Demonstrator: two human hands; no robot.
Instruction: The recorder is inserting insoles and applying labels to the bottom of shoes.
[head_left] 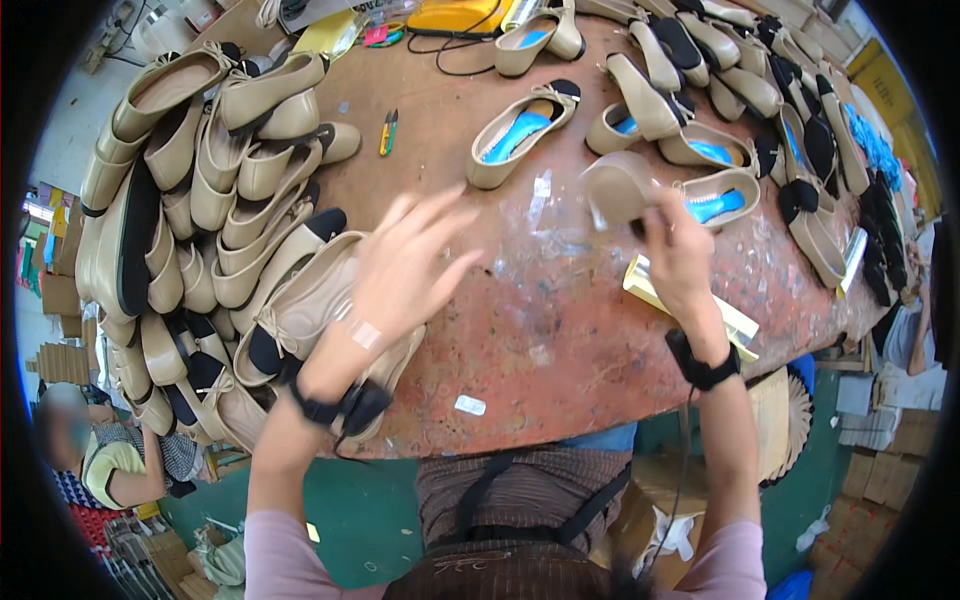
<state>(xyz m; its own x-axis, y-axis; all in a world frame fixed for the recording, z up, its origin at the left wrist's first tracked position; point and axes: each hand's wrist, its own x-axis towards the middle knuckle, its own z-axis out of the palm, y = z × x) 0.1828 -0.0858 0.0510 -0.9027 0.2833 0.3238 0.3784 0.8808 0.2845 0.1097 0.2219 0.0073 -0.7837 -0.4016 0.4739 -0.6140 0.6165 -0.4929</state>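
My right hand (677, 245) is closed round the end of a beige flat shoe (612, 190), which is smeared by motion above the table. Its fingers are partly hidden from me. My left hand (410, 265) is empty, its blurred fingers spread over the table, with a plaster-like strip near the wrist. Close beside that hand lies a beige flat shoe with a bow (310, 300), part of the left pile. Between and beyond the hands a single beige shoe (495, 135) with a black toe cap rests upright, a blue piece on its insole.
A tall pile of beige shoes (205, 190) fills the left side. More shoes (715, 150) crowd the far right. Yellow-handled thread snips (388, 133) lie farther back. A pale yellow, silvery strip (735, 325) lies by my right wrist. A person (115, 465) sits at lower left.
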